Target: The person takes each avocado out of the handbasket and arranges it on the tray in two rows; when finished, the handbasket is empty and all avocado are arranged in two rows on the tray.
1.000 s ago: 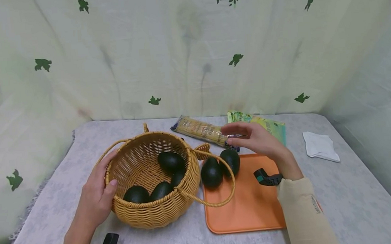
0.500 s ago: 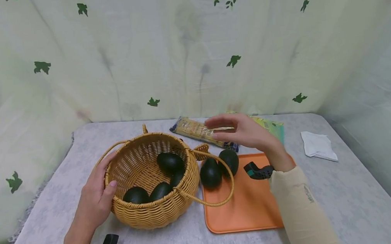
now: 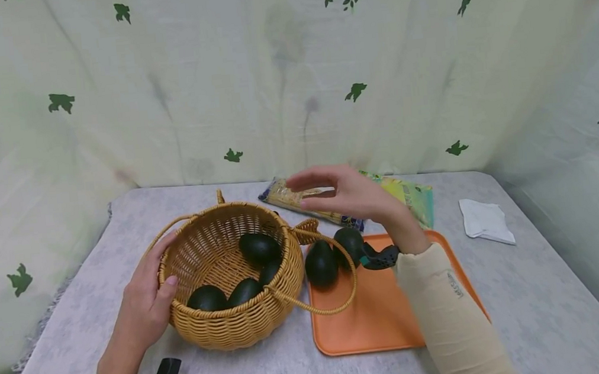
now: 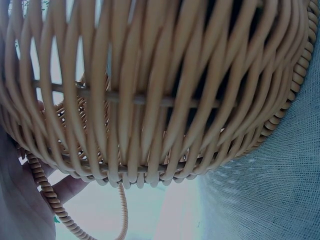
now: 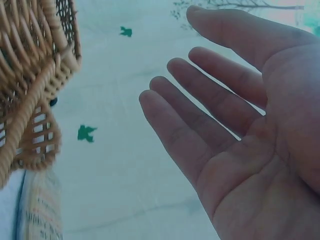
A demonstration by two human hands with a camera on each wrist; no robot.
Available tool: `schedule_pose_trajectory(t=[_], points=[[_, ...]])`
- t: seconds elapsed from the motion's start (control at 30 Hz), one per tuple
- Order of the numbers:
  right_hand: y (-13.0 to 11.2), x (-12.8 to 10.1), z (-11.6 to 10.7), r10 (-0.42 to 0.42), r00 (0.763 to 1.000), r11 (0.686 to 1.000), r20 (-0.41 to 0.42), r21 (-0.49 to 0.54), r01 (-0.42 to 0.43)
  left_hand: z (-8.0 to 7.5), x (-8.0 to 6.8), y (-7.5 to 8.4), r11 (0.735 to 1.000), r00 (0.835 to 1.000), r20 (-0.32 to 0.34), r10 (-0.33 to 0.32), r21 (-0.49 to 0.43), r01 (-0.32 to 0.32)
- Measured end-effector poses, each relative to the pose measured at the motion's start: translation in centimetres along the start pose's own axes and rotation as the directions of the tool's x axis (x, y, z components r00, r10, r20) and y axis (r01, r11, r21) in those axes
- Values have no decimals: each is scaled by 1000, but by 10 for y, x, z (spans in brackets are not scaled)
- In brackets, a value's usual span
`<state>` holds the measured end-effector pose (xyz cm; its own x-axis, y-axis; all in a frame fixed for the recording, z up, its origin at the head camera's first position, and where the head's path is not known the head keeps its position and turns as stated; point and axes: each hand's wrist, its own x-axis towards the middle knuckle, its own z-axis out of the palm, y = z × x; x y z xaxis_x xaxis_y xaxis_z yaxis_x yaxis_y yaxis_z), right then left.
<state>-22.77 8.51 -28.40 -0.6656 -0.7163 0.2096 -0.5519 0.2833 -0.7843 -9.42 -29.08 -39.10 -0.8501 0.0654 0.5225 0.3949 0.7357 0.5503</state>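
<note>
Soft, even light fills the head view, with faint shadows on the tabletop (image 3: 251,369) and bowed edges. Both wrist views look bluish; the basket (image 4: 150,85) weave is slightly blurred close up.

A round wicker basket (image 3: 235,302) stands upright on the table, its loop handles flopped down, one draped over the orange tray's edge. Four dark green avocados (image 3: 259,247) are seen inside it. Its left rim is gripped by the left hand (image 3: 146,304). Two more avocados (image 3: 321,263) sit on the tray, just beside the basket, touching each other.
</note>
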Motion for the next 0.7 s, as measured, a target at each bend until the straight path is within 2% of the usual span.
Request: schedule_pose_trajectory(t=[0.5,0.7], points=[[-17,30,25,-73,996,995,49,79,69,-1,-1,2,1000,1000,2,-1,13,1],[-18,42,36,-93,991,993,97,88,84,-1,-1,3,1000,1000,6,1,22,-1]])
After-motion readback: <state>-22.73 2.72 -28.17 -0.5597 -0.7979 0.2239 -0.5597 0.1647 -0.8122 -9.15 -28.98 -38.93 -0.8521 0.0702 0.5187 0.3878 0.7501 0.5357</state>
